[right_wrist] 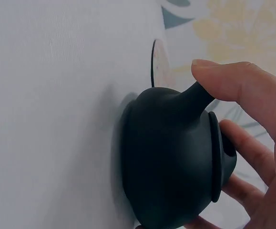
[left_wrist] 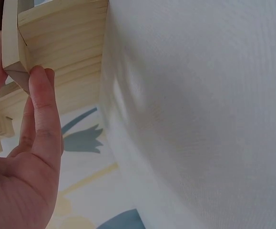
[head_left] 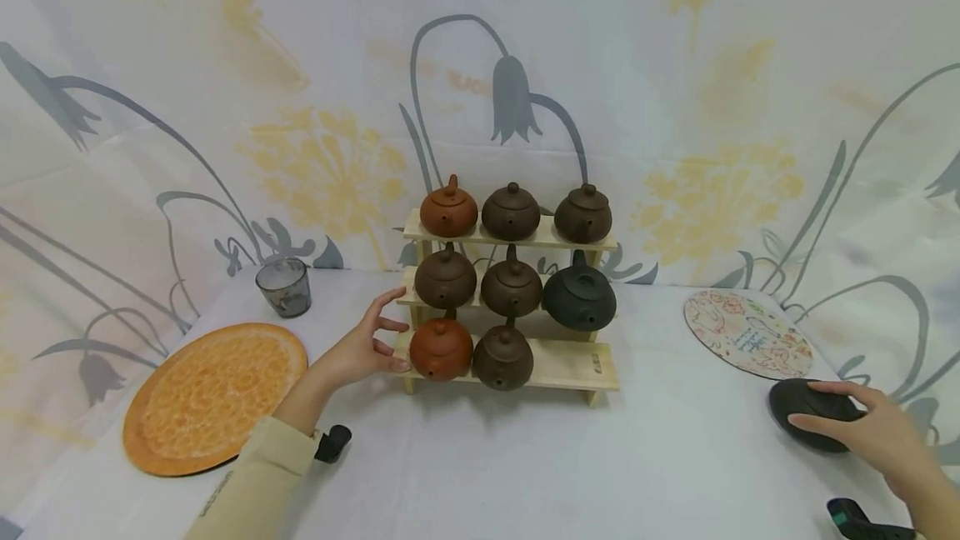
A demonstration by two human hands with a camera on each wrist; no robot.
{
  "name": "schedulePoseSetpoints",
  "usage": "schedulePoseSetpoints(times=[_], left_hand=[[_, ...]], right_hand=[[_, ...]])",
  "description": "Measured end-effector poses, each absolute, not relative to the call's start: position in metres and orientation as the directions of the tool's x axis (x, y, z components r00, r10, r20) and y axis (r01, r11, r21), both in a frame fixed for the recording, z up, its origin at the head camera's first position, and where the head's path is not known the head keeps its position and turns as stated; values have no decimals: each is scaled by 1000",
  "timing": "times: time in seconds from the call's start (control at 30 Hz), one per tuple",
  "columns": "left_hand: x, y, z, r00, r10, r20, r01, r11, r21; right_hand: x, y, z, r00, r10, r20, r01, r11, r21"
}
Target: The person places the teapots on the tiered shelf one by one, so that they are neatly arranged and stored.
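With its thumb and fingertips my left hand (head_left: 360,352) pinches the left end of a three-tier wooden display stand (head_left: 570,361); in the left wrist view the fingers lie on either side of a pale wooden board (left_wrist: 61,45). At the far right, my right hand (head_left: 881,432) holds a black teapot (head_left: 787,415) from above. The right wrist view shows the thumb on the projecting part of this teapot (right_wrist: 166,157) and other fingers around its lid side. Its base is at the white tabletop; whether it touches is unclear.
Several brown and reddish teapots, such as an orange-red teapot (head_left: 441,350), and a dark teapot (head_left: 579,298) stand on the tiers. Left are a grey glass cup (head_left: 285,288) and an orange round mat (head_left: 213,398). A patterned round mat (head_left: 746,332) lies behind the right hand.
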State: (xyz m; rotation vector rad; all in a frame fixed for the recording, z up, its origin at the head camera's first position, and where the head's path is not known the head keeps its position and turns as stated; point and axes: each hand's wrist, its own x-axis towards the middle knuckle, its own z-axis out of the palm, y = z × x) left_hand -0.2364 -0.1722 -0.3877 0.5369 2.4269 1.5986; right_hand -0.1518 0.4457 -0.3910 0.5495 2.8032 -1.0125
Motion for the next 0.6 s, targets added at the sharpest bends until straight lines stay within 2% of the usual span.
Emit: schedulePoseSetpoints(times=[0.17, 0.33, 0.6], left_hand=[[-236, -174, -387, -917, 397, 41, 196, 358, 913], [-237, -173, -387, -912, 406, 50, 208, 354, 912], [-237, -171, -387, -913, 405, 47, 204, 353, 913]], right_hand=[[-154, 418, -388, -960, 169, -225, 277, 702, -656], [-154, 387, -387, -982, 76, -174, 176, 705, -687], [-149, 337, -373, -999, -28, -15, -8, 688, -726]])
